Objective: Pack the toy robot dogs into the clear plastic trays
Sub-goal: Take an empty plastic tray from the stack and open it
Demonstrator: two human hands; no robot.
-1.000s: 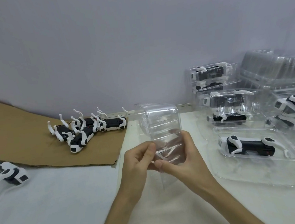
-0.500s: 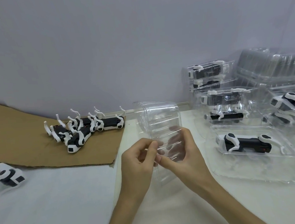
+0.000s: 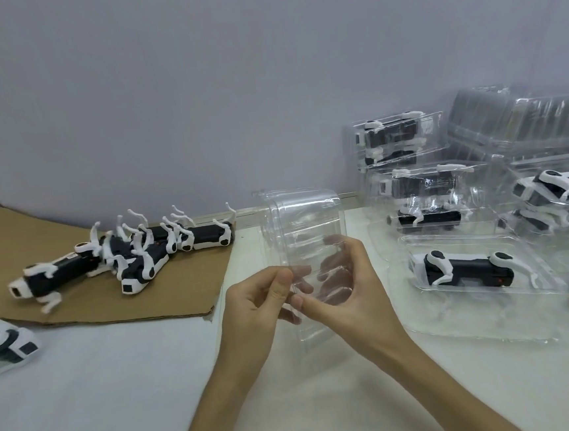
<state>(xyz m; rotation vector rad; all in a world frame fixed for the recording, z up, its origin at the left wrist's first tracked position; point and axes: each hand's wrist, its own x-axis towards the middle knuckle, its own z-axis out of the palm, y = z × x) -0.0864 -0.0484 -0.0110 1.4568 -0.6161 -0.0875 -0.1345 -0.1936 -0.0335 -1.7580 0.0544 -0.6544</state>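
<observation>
far left edge: one dog (image 3: 1, 339), cut by the frame, lies on the white table (image 3: 86, 404). behind it the cardboard (image 3: 193, 292) carries a dog pile (image 3: 132, 256), legs up, bodies touching and overlapping.

centre: both forearms enter from the bottom edge and converge. left hand (image 3: 253, 307): thumb and forefinger pinch the near left edge of the empty tray (image 3: 304, 227); the other fingers are curled underneath. the tray is held off the table between the two hands, standing on end and tilted slightly away. right hand (image 3: 352, 298): thumb lies across the front of the tray, its tip by the left fingertips. the four fingers are curled behind the plastic and seen through it, so this hand grips the tray too.

right: packed tray (image 3: 475, 322) flat on the table, just beside the right wrist, with a packed dog (image 3: 459, 268) on its side inside. behind it a stack (image 3: 477, 195) of filled trays; more at far right, blurred.
</observation>
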